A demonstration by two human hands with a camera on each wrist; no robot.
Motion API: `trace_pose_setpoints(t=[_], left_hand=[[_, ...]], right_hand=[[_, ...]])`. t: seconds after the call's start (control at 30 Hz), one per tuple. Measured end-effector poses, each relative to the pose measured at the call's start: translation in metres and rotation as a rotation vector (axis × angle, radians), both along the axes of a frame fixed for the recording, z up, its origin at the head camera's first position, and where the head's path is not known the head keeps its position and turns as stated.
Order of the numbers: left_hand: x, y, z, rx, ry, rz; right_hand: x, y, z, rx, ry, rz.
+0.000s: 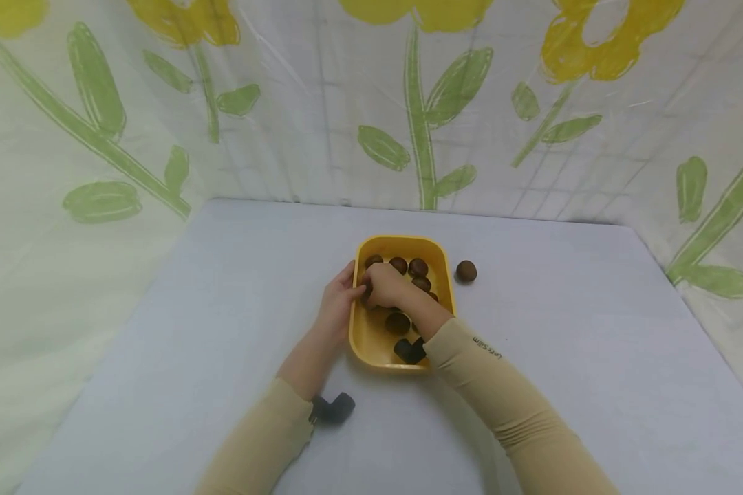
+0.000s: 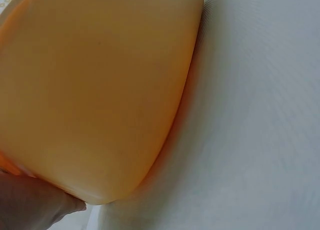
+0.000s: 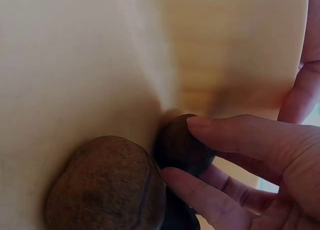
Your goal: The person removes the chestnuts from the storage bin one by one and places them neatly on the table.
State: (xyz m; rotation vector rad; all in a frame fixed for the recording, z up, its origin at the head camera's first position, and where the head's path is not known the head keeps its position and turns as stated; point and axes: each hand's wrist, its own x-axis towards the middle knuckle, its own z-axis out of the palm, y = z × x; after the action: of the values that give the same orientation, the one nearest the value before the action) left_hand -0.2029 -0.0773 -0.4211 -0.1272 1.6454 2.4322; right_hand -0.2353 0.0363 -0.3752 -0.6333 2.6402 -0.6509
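Observation:
A yellow plastic tub [image 1: 369,344] with rounded corners sits on the table, several dark brown, roundish, rough-skinned pieces inside it. My left hand [image 1: 339,304] grips its left rim, thumb over the edge and fingers along the outer wall. In the left wrist view, that hand [image 2: 37,202] shows at the lower left against the tub's wall [image 2: 100,89]. My right hand [image 1: 386,285] reaches into the tub near its left side. Between thumb and fingers it pinches a brown round piece [image 3: 182,145], beside a larger-looking brown piece [image 3: 107,185] in the right wrist view.
One more brown round piece [image 1: 466,271] lies on the pale table [image 1: 563,330] just right of the tub. A flower-printed curtain [image 1: 297,117] hangs behind the table's far edge. Black wrist-camera mounts [image 1: 334,409] stick out at both cuffs.

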Motion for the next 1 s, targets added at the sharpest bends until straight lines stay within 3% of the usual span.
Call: trace_pose_setpoints(t=[0.47,0.77,1.0], left_hand=[[-0.001,-0.001,0.000,0.011,-0.016,-0.003],[-0.001,0.002,0.000,0.028,-0.022,-0.003],[-0.001,0.002,0.001,0.036,-0.061,0.019]], right_hand=[[-0.001,0.004,0.001,-0.036,-0.008,0.047],[-0.002,0.035,0.034,-0.181,-0.127,-0.030],[-0.005,0.068,0.050,-0.196,-0.088,-0.118]])
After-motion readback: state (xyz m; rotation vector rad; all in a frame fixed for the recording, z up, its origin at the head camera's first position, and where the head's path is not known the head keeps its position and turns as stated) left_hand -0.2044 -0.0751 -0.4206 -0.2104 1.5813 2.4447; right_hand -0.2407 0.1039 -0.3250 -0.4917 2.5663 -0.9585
